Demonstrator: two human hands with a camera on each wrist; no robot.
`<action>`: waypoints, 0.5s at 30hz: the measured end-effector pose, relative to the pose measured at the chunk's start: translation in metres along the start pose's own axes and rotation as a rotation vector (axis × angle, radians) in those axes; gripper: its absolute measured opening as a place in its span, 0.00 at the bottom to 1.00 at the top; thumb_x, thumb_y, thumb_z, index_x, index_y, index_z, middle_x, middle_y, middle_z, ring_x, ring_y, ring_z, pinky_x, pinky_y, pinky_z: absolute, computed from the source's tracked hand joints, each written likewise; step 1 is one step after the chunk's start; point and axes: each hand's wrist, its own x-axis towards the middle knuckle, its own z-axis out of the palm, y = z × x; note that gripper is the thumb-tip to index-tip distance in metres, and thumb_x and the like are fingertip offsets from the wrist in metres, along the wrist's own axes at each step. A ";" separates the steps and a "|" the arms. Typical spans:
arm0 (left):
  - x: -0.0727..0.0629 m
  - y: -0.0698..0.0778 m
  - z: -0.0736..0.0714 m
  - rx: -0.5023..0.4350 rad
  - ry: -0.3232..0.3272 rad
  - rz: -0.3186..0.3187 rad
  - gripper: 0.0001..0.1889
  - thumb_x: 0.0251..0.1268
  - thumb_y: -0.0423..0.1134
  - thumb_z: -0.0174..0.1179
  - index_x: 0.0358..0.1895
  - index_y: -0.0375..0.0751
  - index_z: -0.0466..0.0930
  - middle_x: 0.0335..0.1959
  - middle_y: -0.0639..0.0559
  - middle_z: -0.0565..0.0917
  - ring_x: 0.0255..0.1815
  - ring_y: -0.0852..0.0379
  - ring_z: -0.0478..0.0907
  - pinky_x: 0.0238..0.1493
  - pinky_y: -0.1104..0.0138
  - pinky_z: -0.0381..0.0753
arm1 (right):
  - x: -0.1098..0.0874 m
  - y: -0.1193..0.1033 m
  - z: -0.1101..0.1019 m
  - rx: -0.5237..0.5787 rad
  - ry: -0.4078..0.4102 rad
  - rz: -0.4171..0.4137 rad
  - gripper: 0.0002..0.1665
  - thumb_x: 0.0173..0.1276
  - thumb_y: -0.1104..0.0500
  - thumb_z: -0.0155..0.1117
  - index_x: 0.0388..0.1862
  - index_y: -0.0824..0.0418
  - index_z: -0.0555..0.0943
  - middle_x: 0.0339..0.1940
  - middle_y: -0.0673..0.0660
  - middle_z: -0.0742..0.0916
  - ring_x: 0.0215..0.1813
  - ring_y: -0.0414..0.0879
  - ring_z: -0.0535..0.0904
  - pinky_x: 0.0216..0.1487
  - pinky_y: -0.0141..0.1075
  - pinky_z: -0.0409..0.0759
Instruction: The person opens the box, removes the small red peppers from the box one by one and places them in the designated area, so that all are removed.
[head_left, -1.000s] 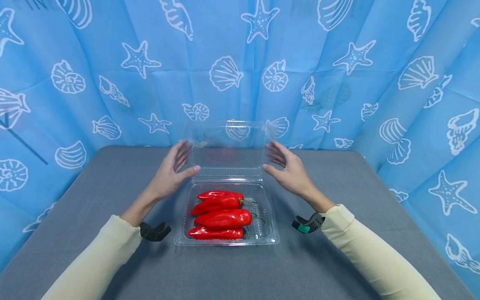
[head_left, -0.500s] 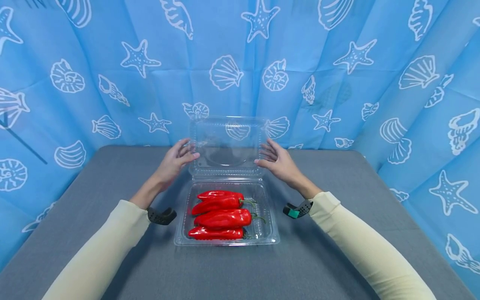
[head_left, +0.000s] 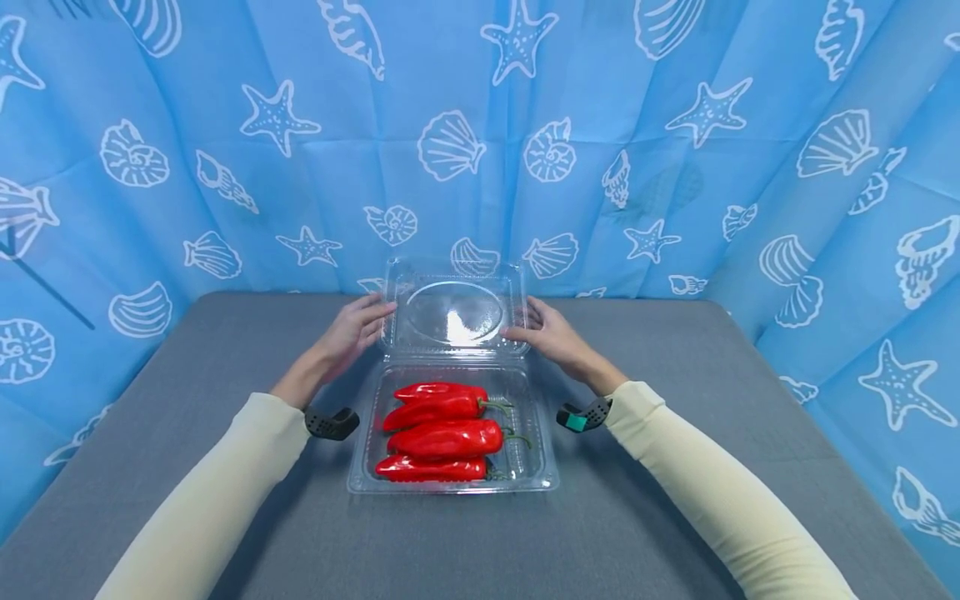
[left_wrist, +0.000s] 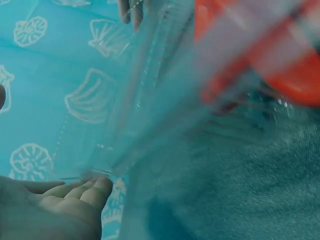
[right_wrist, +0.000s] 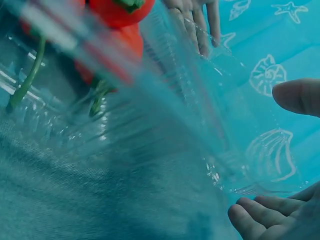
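Note:
A clear plastic clamshell box [head_left: 547, 467] sits on the table with its hinged lid [head_left: 420, 329] raised at the back, an oval mark and bright glare on it. Several glossy red peppers [head_left: 446, 437] with green stems lie side by side in its base. My left hand [head_left: 351, 333] is at the lid's left edge; in the left wrist view its extended fingers [left_wrist: 97, 192] reach the edge. My right hand [head_left: 557, 337] is at the right edge, its thumb overlapping the lid in the head view. In the right wrist view, relaxed fingers [right_wrist: 260, 215] lie at the lid's corner, thumb apart.
A grey cloth-covered table [head_left: 465, 550] bears the box. Directly behind its far edge hangs a blue curtain [head_left: 585, 83] with white shells and starfish, folding round both sides. Dark wrist straps [head_left: 330, 423] sit below both hands.
Both hands have moved inward to the lid's sides. The lid has changed its tilt: its top edge sits lower in the head view, and its oval now shows clearly. The peppers stay put.

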 end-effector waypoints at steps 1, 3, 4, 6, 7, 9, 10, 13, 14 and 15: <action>0.000 -0.002 0.000 0.003 -0.006 -0.013 0.44 0.77 0.41 0.49 0.79 0.27 0.29 0.81 0.31 0.44 0.82 0.39 0.44 0.80 0.53 0.47 | 0.000 0.002 0.001 0.004 -0.005 0.005 0.57 0.68 0.56 0.69 0.83 0.66 0.44 0.80 0.69 0.61 0.79 0.62 0.58 0.77 0.54 0.61; 0.000 -0.004 -0.001 0.021 -0.021 -0.036 0.45 0.77 0.43 0.49 0.79 0.28 0.28 0.82 0.32 0.45 0.82 0.39 0.44 0.80 0.52 0.47 | 0.001 0.005 0.002 0.010 -0.014 0.012 0.55 0.69 0.56 0.69 0.83 0.66 0.45 0.79 0.70 0.63 0.78 0.63 0.60 0.76 0.55 0.62; 0.000 -0.006 -0.002 0.031 -0.028 -0.047 0.45 0.77 0.43 0.49 0.79 0.28 0.27 0.82 0.32 0.45 0.82 0.39 0.43 0.80 0.52 0.46 | 0.002 0.007 0.002 0.006 -0.014 0.023 0.55 0.69 0.56 0.69 0.83 0.66 0.46 0.79 0.70 0.64 0.78 0.63 0.61 0.75 0.55 0.63; 0.000 -0.008 -0.002 0.056 -0.043 -0.066 0.46 0.77 0.45 0.49 0.79 0.28 0.26 0.82 0.32 0.45 0.82 0.39 0.42 0.80 0.51 0.45 | 0.002 0.010 0.003 -0.005 -0.014 0.049 0.57 0.68 0.54 0.70 0.83 0.67 0.44 0.79 0.70 0.63 0.78 0.63 0.61 0.75 0.54 0.63; 0.000 -0.009 -0.003 0.069 -0.048 -0.076 0.47 0.77 0.46 0.50 0.79 0.27 0.26 0.82 0.32 0.45 0.82 0.39 0.42 0.80 0.51 0.45 | 0.001 0.011 0.003 -0.016 -0.019 0.061 0.58 0.69 0.53 0.70 0.83 0.68 0.43 0.79 0.70 0.63 0.78 0.64 0.60 0.76 0.55 0.62; 0.000 -0.011 -0.005 0.102 -0.058 -0.094 0.47 0.77 0.48 0.49 0.79 0.27 0.26 0.82 0.33 0.43 0.82 0.38 0.41 0.80 0.50 0.45 | 0.001 0.013 0.003 -0.035 -0.027 0.083 0.60 0.69 0.51 0.70 0.83 0.68 0.41 0.79 0.70 0.62 0.78 0.64 0.59 0.76 0.55 0.62; 0.000 -0.012 -0.005 0.119 -0.063 -0.103 0.47 0.77 0.48 0.49 0.79 0.28 0.27 0.82 0.33 0.42 0.82 0.37 0.40 0.80 0.49 0.45 | 0.001 0.014 0.003 -0.045 -0.031 0.094 0.61 0.69 0.50 0.69 0.83 0.68 0.40 0.80 0.70 0.62 0.79 0.64 0.58 0.76 0.54 0.61; -0.002 -0.014 -0.008 0.171 -0.080 -0.117 0.46 0.77 0.51 0.47 0.80 0.27 0.29 0.82 0.33 0.41 0.82 0.35 0.41 0.80 0.48 0.46 | 0.000 0.016 0.003 -0.068 -0.045 0.106 0.60 0.70 0.48 0.68 0.83 0.68 0.40 0.79 0.70 0.62 0.79 0.65 0.58 0.76 0.55 0.60; -0.002 -0.015 -0.008 0.183 -0.084 -0.125 0.46 0.77 0.52 0.47 0.80 0.27 0.30 0.82 0.33 0.41 0.82 0.35 0.41 0.80 0.47 0.47 | 0.000 0.017 0.004 -0.071 -0.047 0.108 0.60 0.70 0.47 0.68 0.82 0.69 0.40 0.79 0.71 0.62 0.78 0.65 0.58 0.76 0.56 0.60; -0.002 -0.016 -0.009 0.191 -0.088 -0.131 0.46 0.77 0.52 0.47 0.80 0.27 0.30 0.82 0.33 0.41 0.82 0.35 0.41 0.80 0.47 0.47 | 0.000 0.017 0.004 -0.073 -0.047 0.112 0.60 0.70 0.47 0.67 0.82 0.69 0.41 0.79 0.71 0.63 0.78 0.65 0.59 0.76 0.56 0.60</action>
